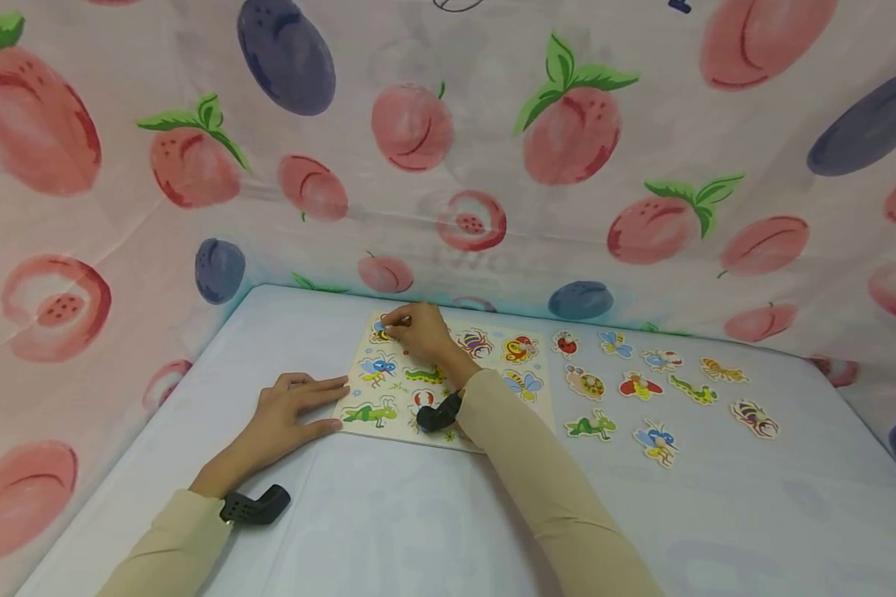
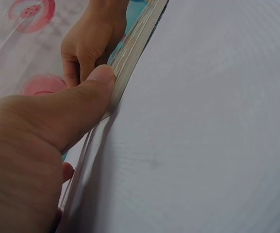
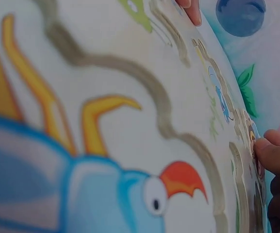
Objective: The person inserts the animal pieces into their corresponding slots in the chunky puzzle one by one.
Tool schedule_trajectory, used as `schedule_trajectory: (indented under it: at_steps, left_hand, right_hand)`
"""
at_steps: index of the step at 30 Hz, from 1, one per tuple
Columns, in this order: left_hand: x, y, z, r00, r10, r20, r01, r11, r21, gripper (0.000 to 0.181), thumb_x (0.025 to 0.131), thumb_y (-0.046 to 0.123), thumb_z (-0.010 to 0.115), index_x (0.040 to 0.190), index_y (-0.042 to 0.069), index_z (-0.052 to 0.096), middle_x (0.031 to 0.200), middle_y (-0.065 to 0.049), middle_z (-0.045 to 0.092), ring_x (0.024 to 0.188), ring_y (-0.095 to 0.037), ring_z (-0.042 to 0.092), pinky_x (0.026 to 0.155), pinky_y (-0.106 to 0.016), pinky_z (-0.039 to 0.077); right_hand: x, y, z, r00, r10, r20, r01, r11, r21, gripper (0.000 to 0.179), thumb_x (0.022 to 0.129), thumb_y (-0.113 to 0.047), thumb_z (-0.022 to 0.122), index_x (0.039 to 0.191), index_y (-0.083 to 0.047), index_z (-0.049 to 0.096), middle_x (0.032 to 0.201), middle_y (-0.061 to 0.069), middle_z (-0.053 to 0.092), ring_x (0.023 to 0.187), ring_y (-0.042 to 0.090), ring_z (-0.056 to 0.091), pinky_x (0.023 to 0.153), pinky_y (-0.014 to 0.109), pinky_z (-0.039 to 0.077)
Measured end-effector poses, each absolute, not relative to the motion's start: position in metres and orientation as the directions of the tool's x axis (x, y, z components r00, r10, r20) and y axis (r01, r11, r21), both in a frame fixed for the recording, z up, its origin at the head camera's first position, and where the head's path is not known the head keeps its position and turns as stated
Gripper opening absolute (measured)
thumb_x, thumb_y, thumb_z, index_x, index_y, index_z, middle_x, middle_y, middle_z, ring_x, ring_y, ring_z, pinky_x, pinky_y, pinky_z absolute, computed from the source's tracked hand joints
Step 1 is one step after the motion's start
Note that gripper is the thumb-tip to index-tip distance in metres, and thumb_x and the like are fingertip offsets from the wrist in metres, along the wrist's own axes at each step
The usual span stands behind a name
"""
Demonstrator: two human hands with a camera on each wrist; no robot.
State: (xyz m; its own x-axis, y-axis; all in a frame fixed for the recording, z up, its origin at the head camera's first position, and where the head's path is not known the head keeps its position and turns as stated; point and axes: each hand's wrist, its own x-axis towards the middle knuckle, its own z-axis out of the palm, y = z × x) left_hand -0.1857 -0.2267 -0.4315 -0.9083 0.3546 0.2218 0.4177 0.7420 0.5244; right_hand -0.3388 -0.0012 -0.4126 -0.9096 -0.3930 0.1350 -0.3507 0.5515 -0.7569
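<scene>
Head view, near centre: the right hand [image 1: 424,333] pinches the bee piece [image 1: 378,334], best kept level while the left hand [image 1: 287,412], fingers apart, steadies the insect puzzle board [image 1: 397,431].

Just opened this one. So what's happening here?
A person is working at an insect puzzle board. The right hand has its grip on the bee piece at the board's far left corner. The left hand rests beside the board, its thumb touching the edge. More insect pieces lie loose on the white tabletop to the right, among them a grasshopper whose recess in the board has no piece in it.
</scene>
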Motion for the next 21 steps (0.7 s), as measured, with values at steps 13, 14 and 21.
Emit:
schedule_trajectory:
  at_steps: [13, 14, 21]
  left_hand:
    - [-0.1892, -0.2258, -0.4349, -0.904, 0.356, 0.236, 0.427, 0.736, 0.525, 0.053, 0.083, 0.033, 0.074, 0.131, 0.017, 0.060, 0.141, 0.002, 0.050, 0.119, -0.028, 0.037, 0.083, -0.047, 0.023]
    - [-0.1891, -0.2256, -0.4347, -0.904, 0.356, 0.237, 0.428, 0.736, 0.524, 0.053, 0.083, 0.033, 0.075, 0.131, 0.017, 0.060, 0.141, 0.001, 0.050, 0.119, -0.028, 0.037, 0.083, -0.047, 0.023]
    - [-0.1869, -0.2272, -0.4332, -0.906, 0.353, 0.233, 0.423, 0.745, 0.516, 0.053, 0.083, 0.032, 0.075, 0.131, 0.016, 0.060, 0.141, 0.001, 0.051, 0.119, -0.029, 0.037, 0.082, -0.048, 0.023]
  right_hand:
    - [-0.3378, -0.0006, -0.4164, -0.919, -0.372, 0.130, -0.333, 0.558, -0.761, 0.014, 0.091, -0.014, 0.067, 0.102, -0.015, 0.076, 0.103, -0.003, 0.069, 0.086, 0.009, 0.062, 0.069, 0.023, 0.048]
    - [-0.3373, -0.0007, -0.4165, -0.922, -0.366, 0.128, -0.328, 0.560, -0.761, 0.014, 0.091, -0.014, 0.067, 0.102, -0.015, 0.076, 0.103, -0.003, 0.069, 0.085, 0.009, 0.062, 0.068, 0.023, 0.048]
    - [-0.3376, -0.0036, -0.4189, -0.928, -0.346, 0.140, -0.321, 0.551, -0.770, 0.014, 0.089, -0.015, 0.069, 0.101, -0.016, 0.076, 0.099, -0.005, 0.070, 0.083, 0.006, 0.061, 0.069, 0.023, 0.047]
